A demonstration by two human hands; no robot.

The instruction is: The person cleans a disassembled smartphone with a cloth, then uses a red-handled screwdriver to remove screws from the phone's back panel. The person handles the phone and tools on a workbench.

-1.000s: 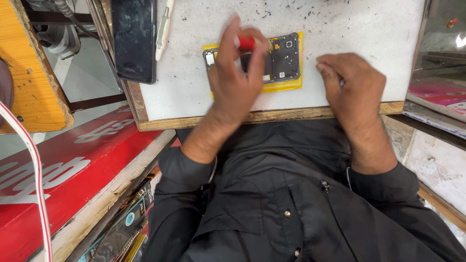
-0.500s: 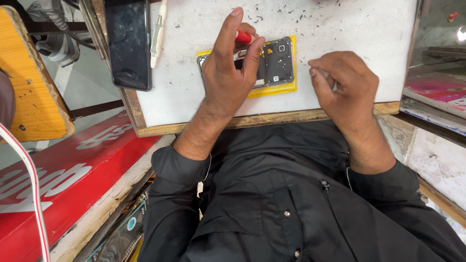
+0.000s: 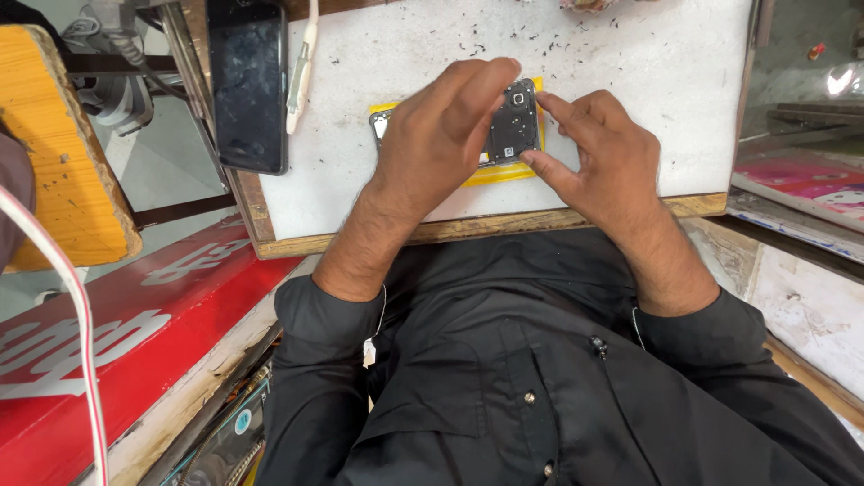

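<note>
An opened dark phone (image 3: 515,126) with its inner parts showing lies on a yellow mat (image 3: 499,173) on a white work board (image 3: 630,72). My left hand (image 3: 432,135) lies over the phone's left and middle, fingers stretched across it, holding it down. My right hand (image 3: 598,153) is at the phone's right end, thumb and forefinger touching its edge. No tool shows in either hand; whatever is under my left palm is hidden.
A black phone (image 3: 247,85) lies screen up at the board's left edge, with a white cable (image 3: 301,67) beside it. Small dark specks dot the board. A yellow wooden stool (image 3: 63,153), a red board (image 3: 108,315) and a red-white cable (image 3: 76,306) are at the left.
My right hand has moved left from the board's edge to the phone's right end. The red tool seen under my left fingers is no longer visible. The view has shifted slightly.
</note>
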